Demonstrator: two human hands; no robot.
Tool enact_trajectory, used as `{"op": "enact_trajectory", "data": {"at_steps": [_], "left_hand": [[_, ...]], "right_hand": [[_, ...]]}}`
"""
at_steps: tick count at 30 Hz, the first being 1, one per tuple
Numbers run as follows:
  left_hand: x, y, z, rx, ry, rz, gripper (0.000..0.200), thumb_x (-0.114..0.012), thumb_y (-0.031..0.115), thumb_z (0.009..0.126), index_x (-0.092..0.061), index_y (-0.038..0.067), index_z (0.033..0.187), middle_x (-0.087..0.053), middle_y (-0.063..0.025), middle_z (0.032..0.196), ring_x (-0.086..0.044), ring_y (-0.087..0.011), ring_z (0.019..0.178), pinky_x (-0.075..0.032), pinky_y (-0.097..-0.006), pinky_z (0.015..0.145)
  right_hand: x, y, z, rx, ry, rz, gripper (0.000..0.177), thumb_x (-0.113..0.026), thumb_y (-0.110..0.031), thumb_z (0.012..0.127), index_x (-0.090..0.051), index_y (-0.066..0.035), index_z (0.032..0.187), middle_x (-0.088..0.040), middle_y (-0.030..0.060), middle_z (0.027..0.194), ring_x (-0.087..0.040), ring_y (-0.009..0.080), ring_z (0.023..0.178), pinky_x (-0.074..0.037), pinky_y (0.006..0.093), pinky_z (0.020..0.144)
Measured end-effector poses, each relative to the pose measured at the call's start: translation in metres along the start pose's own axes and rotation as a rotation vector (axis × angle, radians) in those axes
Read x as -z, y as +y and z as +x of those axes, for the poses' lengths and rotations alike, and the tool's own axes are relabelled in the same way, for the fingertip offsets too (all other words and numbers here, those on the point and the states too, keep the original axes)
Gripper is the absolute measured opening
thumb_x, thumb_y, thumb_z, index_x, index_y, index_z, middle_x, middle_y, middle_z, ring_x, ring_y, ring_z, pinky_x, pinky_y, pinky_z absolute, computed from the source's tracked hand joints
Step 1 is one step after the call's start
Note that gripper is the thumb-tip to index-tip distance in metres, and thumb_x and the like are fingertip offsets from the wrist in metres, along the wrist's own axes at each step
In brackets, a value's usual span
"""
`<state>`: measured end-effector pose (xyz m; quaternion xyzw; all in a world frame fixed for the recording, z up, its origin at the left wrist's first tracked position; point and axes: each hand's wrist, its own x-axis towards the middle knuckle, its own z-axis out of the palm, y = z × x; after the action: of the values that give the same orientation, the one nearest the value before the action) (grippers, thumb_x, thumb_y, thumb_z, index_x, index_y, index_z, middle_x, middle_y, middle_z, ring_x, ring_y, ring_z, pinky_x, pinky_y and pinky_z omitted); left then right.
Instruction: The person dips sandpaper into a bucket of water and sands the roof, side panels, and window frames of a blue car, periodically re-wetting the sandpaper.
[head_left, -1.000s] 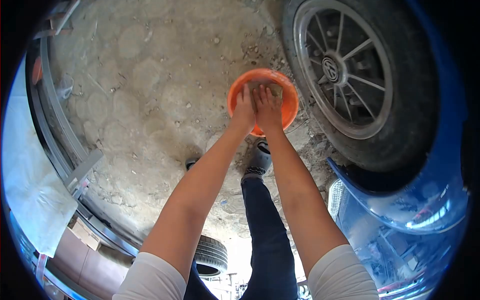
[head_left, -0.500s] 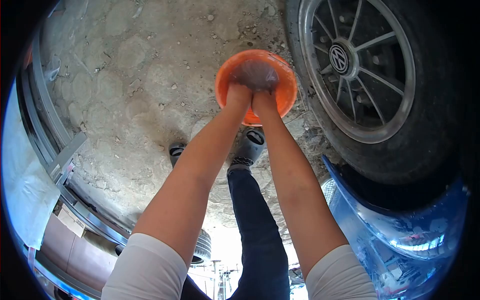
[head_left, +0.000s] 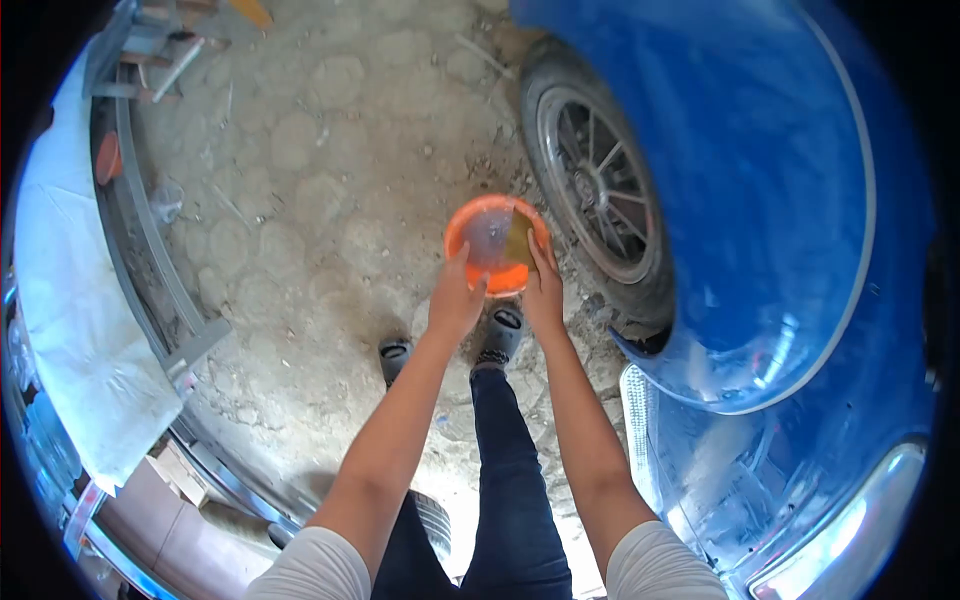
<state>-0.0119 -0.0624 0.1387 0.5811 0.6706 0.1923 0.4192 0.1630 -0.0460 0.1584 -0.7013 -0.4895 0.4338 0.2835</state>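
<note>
Sheet in the right hand, over the bucket, is probably best gripped lightly and flat, with the left hand spread wide alongside.

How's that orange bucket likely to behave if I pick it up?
The bucket may feel heavy for its size, since cloudy water sits inside. It could slosh, being open-topped. Its even roundness suggests it's fairly stiff.

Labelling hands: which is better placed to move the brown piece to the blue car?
Likely right hand: at the brown piece, nearer the blue car; left hand is across the orange bucket.
</note>
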Motion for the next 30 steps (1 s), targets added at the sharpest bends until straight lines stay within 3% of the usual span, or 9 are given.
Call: {"op": "enact_trajectory", "data": {"at_steps": [4, 5, 8, 11, 13, 17, 21, 27, 30], "left_hand": [[0.042, 0.057, -0.014, 0.061, -0.17, -0.219, 0.049, -0.065, 0.023, 0.106, -0.056, -0.001, 0.148, -0.066, -0.0226, 0.142, -0.069, -0.0368, 0.124, -0.053, -0.0448, 0.107], [0.05, 0.072, -0.013, 0.061, -0.192, -0.294, 0.049, -0.065, 0.024, 0.107, -0.057, -0.001, 0.148, -0.067, -0.0214, 0.141, -0.069, -0.0338, 0.125, -0.053, -0.0432, 0.108], [0.07, 0.108, -0.019, 0.081, -0.227, -0.496, 0.048, -0.065, 0.026, 0.109, -0.057, -0.001, 0.147, -0.067, -0.0183, 0.141, -0.068, -0.0271, 0.126, -0.052, -0.0396, 0.108], [0.101, 0.157, -0.028, 0.054, -0.213, -0.647, 0.048, -0.065, 0.026, 0.109, -0.057, -0.002, 0.147, -0.068, -0.018, 0.139, -0.069, -0.026, 0.124, -0.053, -0.0385, 0.106], [0.123, 0.191, -0.042, 0.026, -0.196, -0.748, 0.046, -0.065, 0.025, 0.108, -0.059, -0.004, 0.144, -0.071, -0.0199, 0.133, -0.071, -0.0264, 0.12, -0.055, -0.0377, 0.104], [0.176, 0.254, -0.089, -0.191, -0.326, -0.547, 0.055, -0.067, 0.031, 0.108, -0.055, -0.004, 0.148, -0.067, -0.0208, 0.141, -0.068, -0.0281, 0.126, -0.053, -0.0392, 0.107], [0.226, 0.311, -0.14, -0.288, -0.472, -0.467, 0.06, -0.067, 0.036, 0.107, -0.055, -0.003, 0.15, -0.065, -0.0219, 0.145, -0.065, -0.0307, 0.133, -0.052, -0.0404, 0.109], [0.225, 0.359, -0.186, -0.377, -0.6, -0.541, 0.055, -0.065, 0.036, 0.109, -0.057, -0.003, 0.148, -0.067, -0.0214, 0.141, -0.067, -0.0284, 0.129, -0.052, -0.037, 0.108], [0.223, 0.402, -0.19, -0.422, -0.703, -0.51, 0.054, -0.064, 0.035, 0.11, -0.058, -0.004, 0.147, -0.069, -0.0203, 0.139, -0.068, -0.0257, 0.127, -0.052, -0.0354, 0.107]], "right_hand": [[0.025, -0.06, -0.011, 0.018, 0.068, 0.076, 0.06, -0.036, 0.0, 0.104, -0.048, -0.012, 0.162, -0.037, 0.0181, 0.172, -0.027, 0.036, 0.162, -0.026, 0.0425, 0.131], [0.028, -0.075, -0.014, 0.083, 0.189, 0.17, 0.062, -0.035, 0.0, 0.103, -0.049, -0.012, 0.162, -0.038, 0.0202, 0.171, -0.032, 0.0349, 0.161, -0.025, 0.0412, 0.131], [0.041, -0.109, -0.025, -0.042, 0.153, 0.244, 0.062, -0.035, 0.0, 0.102, -0.049, -0.011, 0.162, -0.041, 0.0221, 0.168, -0.036, 0.0357, 0.158, -0.026, 0.0404, 0.131], [0.062, -0.167, -0.051, 0.006, 0.225, 0.376, 0.06, -0.034, -0.001, 0.104, -0.049, -0.01, 0.162, -0.045, 0.0198, 0.166, -0.043, 0.0334, 0.154, -0.031, 0.0398, 0.128], [0.086, -0.212, -0.078, -0.107, 0.211, 0.741, 0.056, -0.038, -0.007, 0.109, -0.045, -0.009, 0.164, -0.05, 0.0154, 0.163, -0.049, 0.0287, 0.149, -0.038, 0.0379, 0.124], [0.151, -0.317, -0.145, -0.315, 0.292, 1.309, 0.048, -0.045, -0.017, 0.114, -0.044, -0.009, 0.162, -0.058, 0.0092, 0.154, -0.059, 0.0238, 0.138, -0.048, 0.0397, 0.116], [0.194, -0.345, -0.2, -0.179, 0.438, 1.442, 0.036, -0.048, -0.026, 0.115, -0.055, -0.009, 0.146, -0.064, 0.0069, 0.145, -0.065, 0.0249, 0.131, -0.053, 0.0438, 0.111], [0.271, -0.373, -0.284, -0.127, 0.605, 1.546, 0.048, -0.05, -0.036, 0.115, -0.049, -0.012, 0.156, -0.06, 0.0043, 0.148, -0.063, 0.0249, 0.132, -0.052, 0.0433, 0.108], [0.313, -0.379, -0.308, -0.066, 0.791, 1.53, 0.053, -0.049, -0.04, 0.115, -0.045, -0.013, 0.161, -0.055, 0.0044, 0.155, -0.056, 0.0257, 0.14, -0.046, 0.0415, 0.115]]}}
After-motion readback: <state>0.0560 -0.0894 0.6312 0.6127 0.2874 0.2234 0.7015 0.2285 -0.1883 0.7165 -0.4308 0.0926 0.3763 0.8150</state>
